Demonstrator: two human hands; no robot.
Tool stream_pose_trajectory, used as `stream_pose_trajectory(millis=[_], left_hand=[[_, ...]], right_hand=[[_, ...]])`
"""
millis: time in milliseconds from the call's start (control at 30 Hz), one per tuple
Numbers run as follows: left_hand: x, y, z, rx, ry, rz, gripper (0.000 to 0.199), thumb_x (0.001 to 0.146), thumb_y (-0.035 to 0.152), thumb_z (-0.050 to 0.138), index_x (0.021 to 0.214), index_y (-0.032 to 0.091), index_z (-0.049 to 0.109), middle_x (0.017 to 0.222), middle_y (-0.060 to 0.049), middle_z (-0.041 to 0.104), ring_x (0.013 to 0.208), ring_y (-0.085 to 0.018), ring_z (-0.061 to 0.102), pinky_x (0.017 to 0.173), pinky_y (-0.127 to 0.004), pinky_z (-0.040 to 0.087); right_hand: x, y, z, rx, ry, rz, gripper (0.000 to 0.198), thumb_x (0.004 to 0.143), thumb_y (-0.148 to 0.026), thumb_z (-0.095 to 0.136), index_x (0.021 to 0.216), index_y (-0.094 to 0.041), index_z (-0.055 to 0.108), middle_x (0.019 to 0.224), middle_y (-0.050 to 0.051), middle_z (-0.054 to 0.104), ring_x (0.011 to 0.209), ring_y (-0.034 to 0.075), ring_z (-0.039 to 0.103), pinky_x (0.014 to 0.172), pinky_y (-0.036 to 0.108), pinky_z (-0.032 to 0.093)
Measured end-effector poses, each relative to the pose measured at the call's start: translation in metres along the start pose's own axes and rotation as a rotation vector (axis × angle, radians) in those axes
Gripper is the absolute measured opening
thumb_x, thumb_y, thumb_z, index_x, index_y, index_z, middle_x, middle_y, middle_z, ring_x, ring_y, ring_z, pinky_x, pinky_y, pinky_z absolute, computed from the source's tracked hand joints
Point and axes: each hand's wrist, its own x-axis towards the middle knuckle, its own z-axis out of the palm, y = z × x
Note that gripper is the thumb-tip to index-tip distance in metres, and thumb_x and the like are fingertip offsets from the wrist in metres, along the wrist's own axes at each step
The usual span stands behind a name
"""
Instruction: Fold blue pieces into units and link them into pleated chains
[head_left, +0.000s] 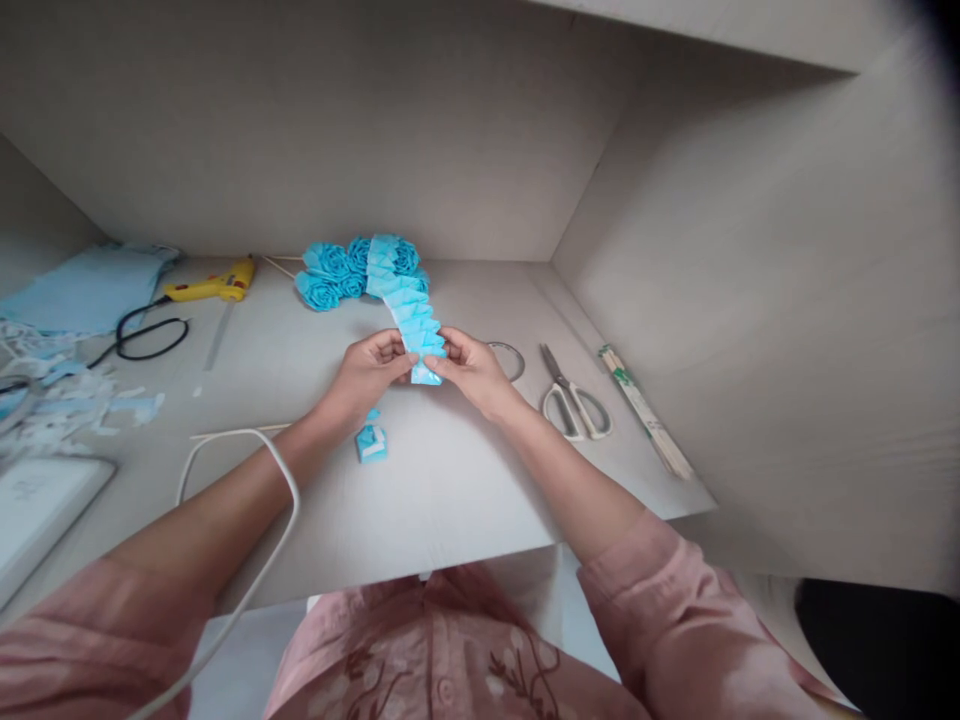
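Observation:
A long strip of pleated light-blue ribbon (405,296) runs from my fingers toward the back of the table. My left hand (373,366) pinches its near end from the left, thumb on top. From the right, my right hand (472,368) grips the same end, its thumb close to the other one. The strip's far end overlaps a cluster of blue rolled roses (328,275). A small blue folded scrap (371,443) lies on the table just below my left wrist.
A yellow glue gun (214,282) with black cord lies back left, near blue sheets (90,285) and white scraps (82,405). Scissors (574,405), a metal ring (513,362) and a bundle of wooden sticks (645,412) are at right. A white cable (289,480) loops over my left forearm.

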Motion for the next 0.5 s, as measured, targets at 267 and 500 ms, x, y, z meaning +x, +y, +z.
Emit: stream_pose_trajectory(millis=[267, 500], left_hand=[[0.005, 0.000, -0.008, -0.066, -0.083, -0.043, 0.041, 0.063, 0.031, 0.080, 0.098, 0.014, 0.066, 0.066, 0.002, 0.061, 0.056, -0.009, 0.052, 0.057, -0.023, 0.041], [0.009, -0.006, -0.017, -0.006, -0.065, -0.085, 0.084, 0.065, 0.030, 0.078, 0.139, 0.012, 0.042, 0.062, 0.005, 0.058, 0.054, -0.011, 0.053, 0.056, -0.024, 0.042]], right_hand=[[0.003, 0.000, -0.007, 0.032, 0.001, 0.009, 0.050, 0.070, -0.034, 0.076, 0.116, -0.021, 0.061, 0.076, -0.003, 0.066, 0.070, 0.012, 0.061, 0.076, 0.028, 0.049], [0.003, 0.004, -0.013, -0.218, 0.060, 0.000, 0.045, 0.079, -0.033, 0.067, 0.121, -0.020, 0.060, 0.070, -0.003, 0.062, 0.068, 0.013, 0.060, 0.074, 0.029, 0.048]])
